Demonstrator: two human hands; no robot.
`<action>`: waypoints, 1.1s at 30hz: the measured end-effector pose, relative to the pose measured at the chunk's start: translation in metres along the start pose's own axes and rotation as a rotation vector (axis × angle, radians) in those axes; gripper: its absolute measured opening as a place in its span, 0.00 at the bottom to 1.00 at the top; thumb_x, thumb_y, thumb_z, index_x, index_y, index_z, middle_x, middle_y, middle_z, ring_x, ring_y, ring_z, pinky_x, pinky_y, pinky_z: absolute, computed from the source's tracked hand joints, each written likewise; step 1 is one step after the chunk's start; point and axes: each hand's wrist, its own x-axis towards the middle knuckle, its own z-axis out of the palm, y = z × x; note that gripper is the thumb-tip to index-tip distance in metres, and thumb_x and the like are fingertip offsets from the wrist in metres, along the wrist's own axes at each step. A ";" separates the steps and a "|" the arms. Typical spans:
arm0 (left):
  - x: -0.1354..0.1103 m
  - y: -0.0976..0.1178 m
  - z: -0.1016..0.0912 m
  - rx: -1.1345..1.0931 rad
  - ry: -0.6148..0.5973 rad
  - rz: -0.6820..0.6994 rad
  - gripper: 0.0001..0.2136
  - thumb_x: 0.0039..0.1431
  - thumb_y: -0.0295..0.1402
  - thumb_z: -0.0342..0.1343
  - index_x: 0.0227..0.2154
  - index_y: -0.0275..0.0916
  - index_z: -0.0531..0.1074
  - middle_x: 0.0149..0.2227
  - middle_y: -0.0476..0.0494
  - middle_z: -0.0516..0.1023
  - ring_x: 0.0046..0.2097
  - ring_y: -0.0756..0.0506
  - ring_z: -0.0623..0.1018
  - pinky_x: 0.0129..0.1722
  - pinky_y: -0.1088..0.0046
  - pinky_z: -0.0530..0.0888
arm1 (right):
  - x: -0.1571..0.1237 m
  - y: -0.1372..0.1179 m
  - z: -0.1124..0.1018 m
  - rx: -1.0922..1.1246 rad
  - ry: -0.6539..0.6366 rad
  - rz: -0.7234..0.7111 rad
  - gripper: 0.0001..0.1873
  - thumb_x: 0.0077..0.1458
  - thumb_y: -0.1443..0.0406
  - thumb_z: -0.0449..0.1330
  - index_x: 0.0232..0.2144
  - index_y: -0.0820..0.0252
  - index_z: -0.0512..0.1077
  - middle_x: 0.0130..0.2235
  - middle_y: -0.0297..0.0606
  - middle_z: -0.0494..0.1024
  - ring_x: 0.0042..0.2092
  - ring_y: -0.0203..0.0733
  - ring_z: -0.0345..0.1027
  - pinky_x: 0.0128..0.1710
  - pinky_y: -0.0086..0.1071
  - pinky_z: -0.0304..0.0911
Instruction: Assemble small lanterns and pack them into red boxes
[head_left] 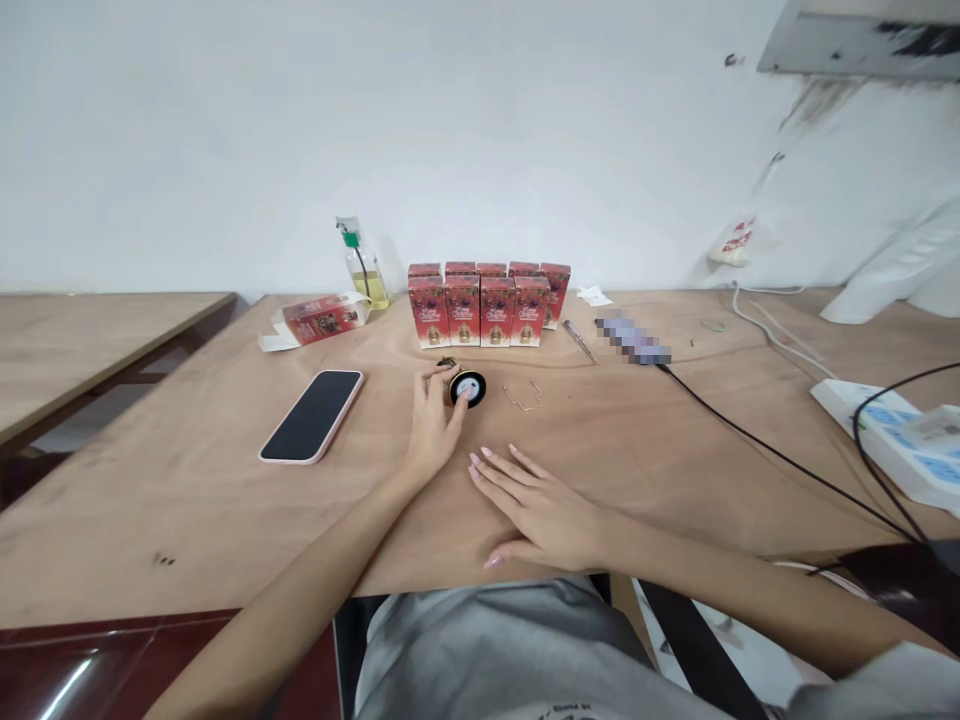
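Wooden table [675, 450] under the right hand [551, 515] adjoins a white wall [480, 130].

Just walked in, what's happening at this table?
A person's left hand grips a small round object, its black-rimmed face toward the camera. The right hand rests palm down on the table. A bent wire lies right of the object; red boxes stand behind, and an opened box lies to the left.

1 head-worn view faces forward and down over the table [675, 470].
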 end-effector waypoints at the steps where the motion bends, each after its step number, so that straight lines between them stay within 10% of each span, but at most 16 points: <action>1: 0.000 0.000 0.000 0.001 0.000 0.000 0.14 0.62 0.34 0.51 0.49 0.37 0.64 0.48 0.37 0.65 0.52 0.43 0.69 0.43 0.66 0.74 | 0.000 0.000 0.000 -0.001 -0.008 -0.004 0.47 0.56 0.42 0.46 0.64 0.71 0.45 0.65 0.52 0.52 0.68 0.51 0.37 0.65 0.51 0.41; 6: 0.000 0.001 0.001 -0.008 -0.013 -0.002 0.14 0.62 0.35 0.51 0.49 0.37 0.64 0.49 0.37 0.65 0.52 0.43 0.70 0.42 0.67 0.75 | -0.019 -0.015 -0.002 -0.086 0.016 -0.149 0.43 0.58 0.44 0.46 0.62 0.72 0.51 0.63 0.49 0.59 0.67 0.51 0.43 0.65 0.53 0.44; 11: 0.000 0.002 0.001 -0.027 -0.029 -0.014 0.13 0.62 0.35 0.51 0.48 0.38 0.64 0.49 0.37 0.64 0.51 0.43 0.71 0.40 0.68 0.75 | -0.040 -0.026 0.001 -0.228 0.329 -0.351 0.17 0.60 0.70 0.53 0.51 0.66 0.69 0.48 0.39 0.78 0.57 0.45 0.64 0.61 0.45 0.58; 16: 0.000 0.002 0.000 -0.059 -0.035 -0.002 0.13 0.61 0.35 0.51 0.48 0.37 0.65 0.48 0.37 0.65 0.52 0.43 0.70 0.41 0.68 0.75 | -0.040 -0.028 -0.002 -0.165 0.518 -0.452 0.14 0.57 0.69 0.57 0.46 0.62 0.74 0.38 0.35 0.82 0.48 0.41 0.73 0.50 0.33 0.70; 24: 0.001 0.011 -0.005 -0.131 -0.184 0.088 0.15 0.64 0.33 0.46 0.52 0.39 0.65 0.49 0.38 0.69 0.53 0.45 0.71 0.48 0.66 0.73 | 0.007 0.025 -0.041 -0.040 0.783 -0.137 0.14 0.56 0.74 0.57 0.45 0.61 0.71 0.34 0.37 0.81 0.39 0.35 0.75 0.38 0.26 0.73; 33: 0.003 0.014 -0.007 -0.172 -0.200 0.124 0.14 0.65 0.32 0.44 0.51 0.38 0.66 0.50 0.38 0.72 0.53 0.46 0.72 0.50 0.66 0.72 | 0.044 0.068 -0.007 -0.067 0.918 -0.048 0.13 0.59 0.73 0.54 0.45 0.61 0.71 0.40 0.41 0.81 0.40 0.37 0.75 0.40 0.31 0.72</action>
